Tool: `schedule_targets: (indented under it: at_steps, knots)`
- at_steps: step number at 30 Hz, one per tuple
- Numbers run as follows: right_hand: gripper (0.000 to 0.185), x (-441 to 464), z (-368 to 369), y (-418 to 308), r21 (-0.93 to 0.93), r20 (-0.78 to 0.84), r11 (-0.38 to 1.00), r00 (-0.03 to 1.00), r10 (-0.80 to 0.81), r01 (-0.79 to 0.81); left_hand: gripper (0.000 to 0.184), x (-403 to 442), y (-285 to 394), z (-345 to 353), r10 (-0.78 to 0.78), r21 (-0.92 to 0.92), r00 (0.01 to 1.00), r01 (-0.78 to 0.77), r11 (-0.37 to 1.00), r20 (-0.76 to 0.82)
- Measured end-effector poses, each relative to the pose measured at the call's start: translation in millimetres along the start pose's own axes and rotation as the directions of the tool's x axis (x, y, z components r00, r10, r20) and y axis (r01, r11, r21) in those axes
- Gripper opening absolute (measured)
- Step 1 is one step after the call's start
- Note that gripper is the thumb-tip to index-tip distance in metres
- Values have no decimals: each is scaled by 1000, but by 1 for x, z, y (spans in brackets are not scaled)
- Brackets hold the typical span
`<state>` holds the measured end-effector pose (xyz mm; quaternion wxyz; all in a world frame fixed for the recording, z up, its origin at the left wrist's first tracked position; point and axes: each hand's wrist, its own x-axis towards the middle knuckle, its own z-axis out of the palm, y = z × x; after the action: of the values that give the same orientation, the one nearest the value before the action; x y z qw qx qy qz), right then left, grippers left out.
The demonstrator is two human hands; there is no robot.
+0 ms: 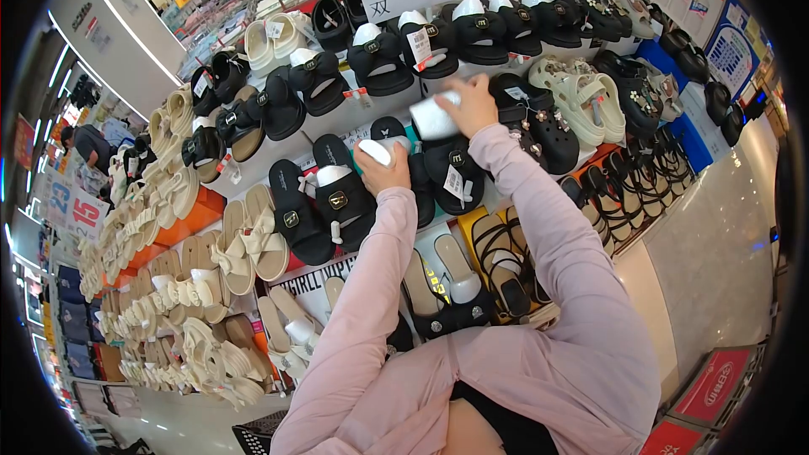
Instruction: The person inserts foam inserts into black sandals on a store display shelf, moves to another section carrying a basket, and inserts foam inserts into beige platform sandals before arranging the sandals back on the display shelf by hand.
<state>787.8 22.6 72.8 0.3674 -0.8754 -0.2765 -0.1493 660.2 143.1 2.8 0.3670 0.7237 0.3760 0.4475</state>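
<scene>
A pale pillar (135, 15) rises at upper left; red panels (712, 385) show at lower right.

The person wears a pale pink, thin, soft-looking top (379, 388), with long, plain sleeves (548, 202) that wrinkle along their length and reach the wrists of the bare hands (476, 109). The fabric gathers at a point on the front, near six o'clock, and parts below it, where a plain black garment (497, 421) shows underneath.

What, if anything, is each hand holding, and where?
The left hand holds a small white piece by its edges. The right hand holds a white roll near its right end; blur hides exact finger placement.
</scene>
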Motion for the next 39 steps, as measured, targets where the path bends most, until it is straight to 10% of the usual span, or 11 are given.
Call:
schedule_targets:
  at_steps: [10,12,16,22,28,32,39]
  knots:
    - [50,2,10,7,229,200,963,961,-191,143,70,2,-2,0,-7,-7,1000,7,1000,25]
    - [53,-1,4,-2,-154,355,987,935,17,40,70,1,-2,-1,-16,-10,1000,16,1000,27]
    - [62,-1,-15,-17,-323,407,932,913,-19,163,71,2,-3,0,-16,2,1000,16,1000,26]
    - [66,18,0,9,-146,643,976,765,-30,161,69,0,1,-2,-1,-11,1000,2,1000,22]
    - [85,7,23,21,20,651,1000,759,-5,-11,67,0,0,-2,25,-18,1000,-25,1000,-6]
    - [80,15,6,18,272,396,956,893,-216,111,68,0,0,-2,13,-27,1000,-13,1000,3]
    - [48,38,-26,28,182,304,926,877,-372,330,69,2,0,-2,39,-26,999,-39,999,7]
